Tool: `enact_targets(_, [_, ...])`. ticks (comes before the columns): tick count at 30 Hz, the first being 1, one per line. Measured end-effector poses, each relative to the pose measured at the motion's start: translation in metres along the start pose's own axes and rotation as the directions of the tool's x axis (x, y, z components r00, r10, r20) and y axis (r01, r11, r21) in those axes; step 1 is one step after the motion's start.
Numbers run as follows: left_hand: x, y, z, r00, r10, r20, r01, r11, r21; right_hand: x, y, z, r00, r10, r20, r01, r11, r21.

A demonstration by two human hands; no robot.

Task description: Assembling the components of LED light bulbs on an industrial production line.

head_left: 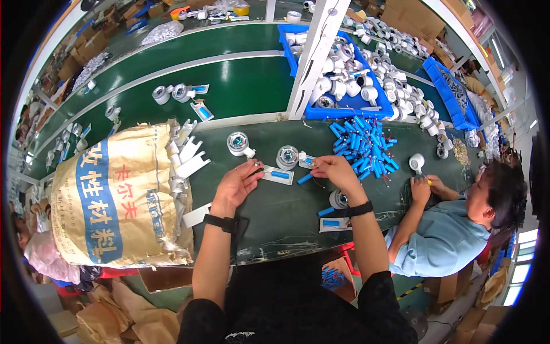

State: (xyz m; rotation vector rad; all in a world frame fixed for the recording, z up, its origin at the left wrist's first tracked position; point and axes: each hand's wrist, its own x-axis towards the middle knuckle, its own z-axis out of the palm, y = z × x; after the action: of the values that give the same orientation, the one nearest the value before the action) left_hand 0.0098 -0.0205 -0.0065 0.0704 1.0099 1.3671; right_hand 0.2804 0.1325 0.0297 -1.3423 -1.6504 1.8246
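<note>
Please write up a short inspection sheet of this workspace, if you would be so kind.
Surface: dark green worktop, scuffed toward its near edge.
Job's things: white holder with a blue cylinder in it; round lens unit just beyond.
Clutter: heap of blue cylinders at right; large printed sack at left, white parts at its mouth.
Hands: left hand at the holder's left end; right hand at a small white piece; grips too small to judge.
Cables: short thin wires among the heap.
Surroundings: co-worker at right; filled blue bin beyond the worktop.
</note>
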Motion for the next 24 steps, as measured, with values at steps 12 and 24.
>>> enact_targets(12, [-0.004, -0.002, 0.001, 1.0, 0.023, 0.018, -0.023, 0.999, -0.022, -0.004, -0.001, 0.007, 0.985, -0.162, -0.054, 0.14, 0.947, -0.288])
enact_targets(24, [0.002, -0.008, -0.005, 0.997, 0.062, 0.035, -0.061, 0.998, -0.02, -0.003, 0.005, 0.021, 0.811, -0.584, -0.026, 0.404, 0.592, -0.697])
